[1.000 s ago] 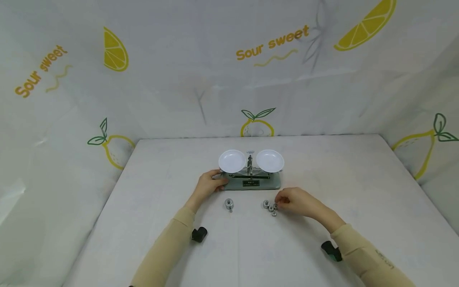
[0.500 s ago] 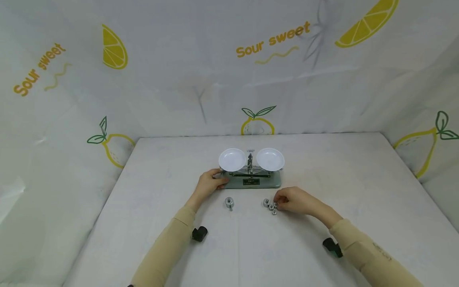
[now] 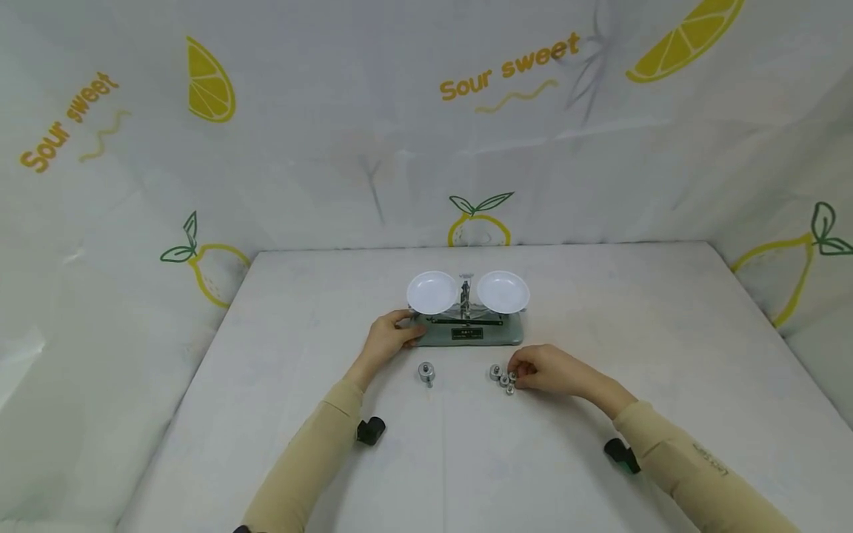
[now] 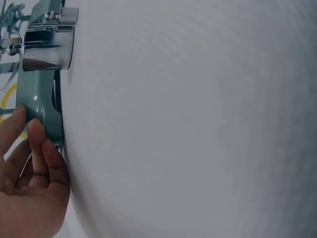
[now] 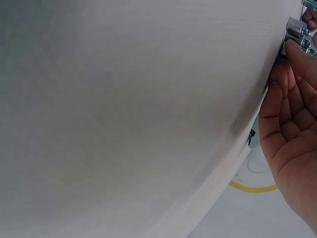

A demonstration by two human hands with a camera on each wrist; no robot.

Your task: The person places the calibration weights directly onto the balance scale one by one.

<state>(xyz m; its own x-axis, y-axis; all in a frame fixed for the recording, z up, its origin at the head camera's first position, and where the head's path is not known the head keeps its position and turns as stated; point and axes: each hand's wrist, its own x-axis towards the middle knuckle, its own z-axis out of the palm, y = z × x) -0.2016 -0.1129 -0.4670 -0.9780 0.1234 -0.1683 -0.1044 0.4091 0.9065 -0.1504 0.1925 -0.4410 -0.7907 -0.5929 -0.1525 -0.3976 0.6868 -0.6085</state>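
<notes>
A balance scale with a grey-green base point(image 3: 436, 337) stands at mid-table, its two white pans point(image 3: 432, 293) level with each other. My left hand point(image 3: 383, 340) grips the left end of the base, thumb on the upper side and fingers at the lower edge in the left wrist view. My right hand point(image 3: 548, 370) pinches a small metal weight point(image 3: 512, 377) beside a cluster of several more, the largest being a silver weight point(image 3: 496, 371). In the right wrist view, the right hand's fingertips partly hide the metal weights point(image 5: 295, 29).
A larger silver weight point(image 3: 426, 371) stands in front of the scale's left side, with a small one just before it. Black wrist cameras point(image 3: 371, 431) hang at both sleeves. A white cloth with lemon prints backs the table point(image 3: 333, 285).
The small weight in my right hand has shifted slightly left, closer to the cluster. My left hand stays on the scale's base. The whole head view has moved up a little in the picture.
</notes>
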